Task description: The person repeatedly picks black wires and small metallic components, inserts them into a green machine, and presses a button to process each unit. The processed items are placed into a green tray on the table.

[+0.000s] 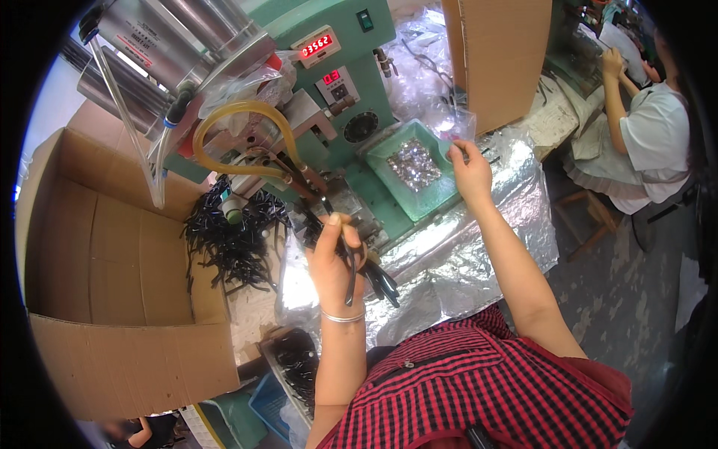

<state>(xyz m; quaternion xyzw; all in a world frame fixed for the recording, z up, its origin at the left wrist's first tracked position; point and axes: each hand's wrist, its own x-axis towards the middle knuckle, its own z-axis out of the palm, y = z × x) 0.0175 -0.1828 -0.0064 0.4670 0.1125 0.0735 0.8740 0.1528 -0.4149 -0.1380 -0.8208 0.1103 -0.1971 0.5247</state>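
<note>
The person is standing at a green press machine (351, 82), and the left hand (334, 262) is closing around a thin black strap (351, 273), thumb and fingers pinching its upper end so the strap is hanging straight down from the fist, long axis running toward the person's body. The right hand (470, 170) is reaching out over the near corner of a green tray (437, 196), fingertips pinched together; whether they are gripping one of the small silver pieces (413, 161) I cannot tell. The tray is lying to the right of the strap and further out, well apart from it, so the right hand is much the nearer to those pieces. A heap of black straps (232, 236) is sitting left of the machine, beside an open cardboard box (105, 247).
</note>
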